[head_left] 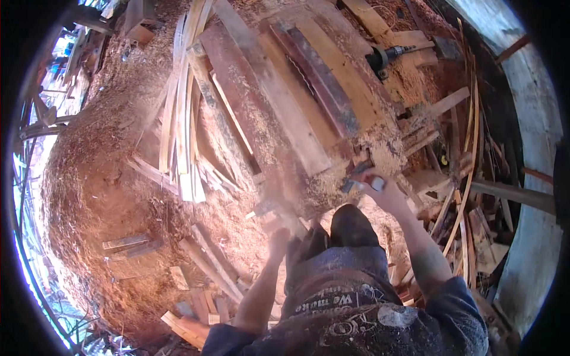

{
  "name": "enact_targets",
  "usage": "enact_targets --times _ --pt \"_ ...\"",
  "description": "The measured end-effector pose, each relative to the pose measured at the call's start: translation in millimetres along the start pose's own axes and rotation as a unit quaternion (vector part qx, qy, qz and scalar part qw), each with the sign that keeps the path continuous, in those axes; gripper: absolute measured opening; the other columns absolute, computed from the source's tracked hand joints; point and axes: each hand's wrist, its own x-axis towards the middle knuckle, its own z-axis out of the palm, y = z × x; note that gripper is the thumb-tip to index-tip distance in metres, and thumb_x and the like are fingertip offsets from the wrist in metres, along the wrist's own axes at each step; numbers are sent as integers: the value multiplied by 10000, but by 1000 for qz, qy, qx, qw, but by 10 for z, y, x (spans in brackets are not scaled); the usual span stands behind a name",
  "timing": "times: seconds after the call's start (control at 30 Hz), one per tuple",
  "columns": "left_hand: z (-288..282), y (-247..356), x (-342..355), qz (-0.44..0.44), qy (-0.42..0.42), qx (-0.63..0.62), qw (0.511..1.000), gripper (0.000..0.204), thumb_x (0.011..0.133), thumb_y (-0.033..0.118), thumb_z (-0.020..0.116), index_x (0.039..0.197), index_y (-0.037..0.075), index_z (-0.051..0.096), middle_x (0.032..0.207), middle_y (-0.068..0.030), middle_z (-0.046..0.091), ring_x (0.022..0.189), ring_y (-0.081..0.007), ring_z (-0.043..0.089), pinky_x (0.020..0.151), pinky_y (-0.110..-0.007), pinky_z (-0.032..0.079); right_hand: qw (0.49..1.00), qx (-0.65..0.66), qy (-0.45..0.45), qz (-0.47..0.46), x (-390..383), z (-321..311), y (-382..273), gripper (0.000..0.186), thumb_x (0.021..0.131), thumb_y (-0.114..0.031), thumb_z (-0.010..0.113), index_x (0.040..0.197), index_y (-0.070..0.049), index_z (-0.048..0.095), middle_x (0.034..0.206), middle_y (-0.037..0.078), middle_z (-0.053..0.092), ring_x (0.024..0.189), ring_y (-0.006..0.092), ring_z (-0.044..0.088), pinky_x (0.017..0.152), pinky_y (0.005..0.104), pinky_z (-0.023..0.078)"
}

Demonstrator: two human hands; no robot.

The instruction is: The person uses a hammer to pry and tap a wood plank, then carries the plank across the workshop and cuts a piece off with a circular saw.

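Note:
My right hand (380, 187) is closed on a dark, blocky tool (354, 177) just in front of my knee; its exact kind is hard to make out. Lower and to the left, my left hand (279, 228) is by my other leg, smeared and hazed by dust, so its fingers cannot be read. A pale, blurred piece (265, 209) shows just beyond it. Ahead of both hands lies a wide reddish board (237, 98) dusted with shavings. On top rest a long pale plank (276, 107) and a dark-edged reddish beam (323, 89).
A power drill (386, 56) lies at the far right of the boards. Thin wood strips (181, 118) lean in a bundle on the left. Sawdust (95, 196) is heaped around. Offcuts (205, 267) lie lower left, and stacked scrap wood (475, 231) crowds the right beside a pale post (534, 178).

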Motion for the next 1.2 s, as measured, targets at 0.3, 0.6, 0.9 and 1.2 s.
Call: enact_targets --times 0.3,0.6,0.9,1.2 --pt "247 1518 1431 102 169 38 980 472 994 414 646 1249 18 668 993 -151 739 904 -284 720 766 -451 563 967 91 239 7 787 342 232 414 915 -372 750 1126 -27 664 770 81 664 725 219 672 683 398 541" --pt "188 2083 1601 28 32 -241 970 557 984 359 661 1395 -7 572 1154 -154 709 1032 -192 659 858 -327 512 996 73 35 -44 1498 444 -1175 308 928 -269 768 827 -10 638 666 51 652 618 123 647 552 303 474" --pt "422 2301 1544 -128 14 -453 882 501 1001 358 621 1343 -7 628 1196 -108 686 1035 -194 629 900 -352 486 918 -299 -109 -238 2694 1440 -1205 341 850 -366 656 920 -51 767 878 212 727 848 390 711 794 473 570" --pt "413 2696 1329 -138 85 -475 865 542 1022 412 594 1377 3 626 1292 -145 662 1175 -226 595 1005 -385 452 915 -285 -165 -231 2813 1787 -725 297 803 -350 687 858 -72 776 854 184 740 801 377 717 801 477 574"
